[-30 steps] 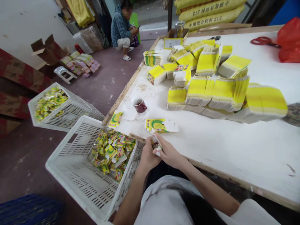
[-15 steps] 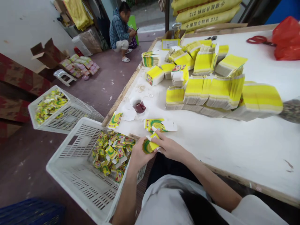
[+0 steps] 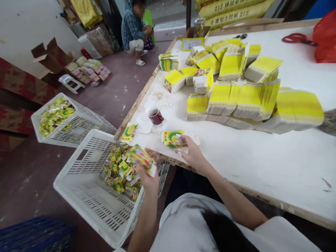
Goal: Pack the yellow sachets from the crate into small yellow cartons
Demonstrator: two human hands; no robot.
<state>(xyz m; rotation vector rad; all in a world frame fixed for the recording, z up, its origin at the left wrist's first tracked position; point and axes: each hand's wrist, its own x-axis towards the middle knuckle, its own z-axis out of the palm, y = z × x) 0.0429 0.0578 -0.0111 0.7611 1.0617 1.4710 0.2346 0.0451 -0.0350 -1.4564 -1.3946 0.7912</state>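
My left hand [image 3: 149, 176] is closed on a folded yellow-green small box [image 3: 141, 157] and holds it over the near white crate [image 3: 86, 196], which has several such boxes piled in its far corner. My right hand [image 3: 193, 154] rests on the white table [image 3: 262, 161] with fingers reaching onto a small pile of flat printed box blanks [image 3: 172, 137]; its fingertips touch the top blank. Whether it grips one I cannot make out.
Big stacks of yellow flat blanks [image 3: 246, 94] fill the table's middle. A dark red cup [image 3: 155, 115] stands near the left edge, with one loose blank [image 3: 129, 132] at the corner. A second crate [image 3: 63, 119] sits further left. A person [image 3: 135, 29] squats on the floor far off.
Both hands were together at the table edge folding a box. Now my left hand has swung left over the crate with the box, and my right hand has gone forward to the pile of blanks.
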